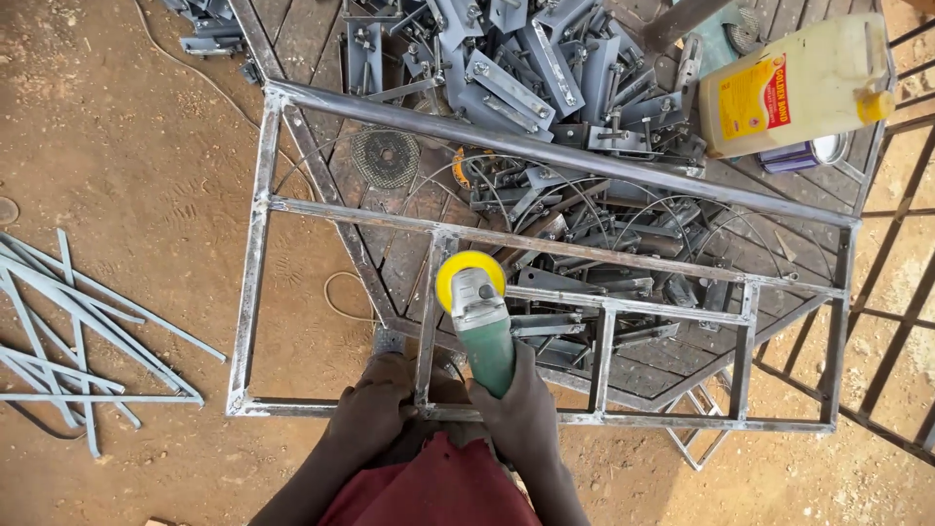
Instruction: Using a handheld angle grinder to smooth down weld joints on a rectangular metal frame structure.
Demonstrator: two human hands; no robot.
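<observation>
Angle grinder (pixel 484 326), green body with a yellow guard at its head, sits over the welded steel frame (pixel 255 263), its disc end at the joint where an upright bar meets a cross bar. Frame: rectangular, bare grey tube, lying flat and slightly skewed over a dark ribbed metal sheet (pixel 321 39) on sandy ground (pixel 117 146).

Surroundings: heap of grey steel brackets with bolts (pixel 526 68) under and beyond the frame's far rail, crowding the space just ahead of the grinder head. Round wire-mesh disc (pixel 386 156) lies between the two far rails. Yellowish plastic jerrycan (pixel 794 88) lies on its side at the far right corner, a small tin (pixel 808 153) just beside it. Bundle of thin flat steel strips (pixel 78 331) on the ground, well apart to the left. Dark barred grille (pixel 896 292) at the right edge.

Right hand (pixel 521 404) is wrapped around the rear of the grinder body, holding it; grinder points away from the person. Left hand (pixel 375 409) is closed over the frame's near rail, just left of the upright bar and beside the grinder. Red garment (pixel 429 487) shows below the hands.
</observation>
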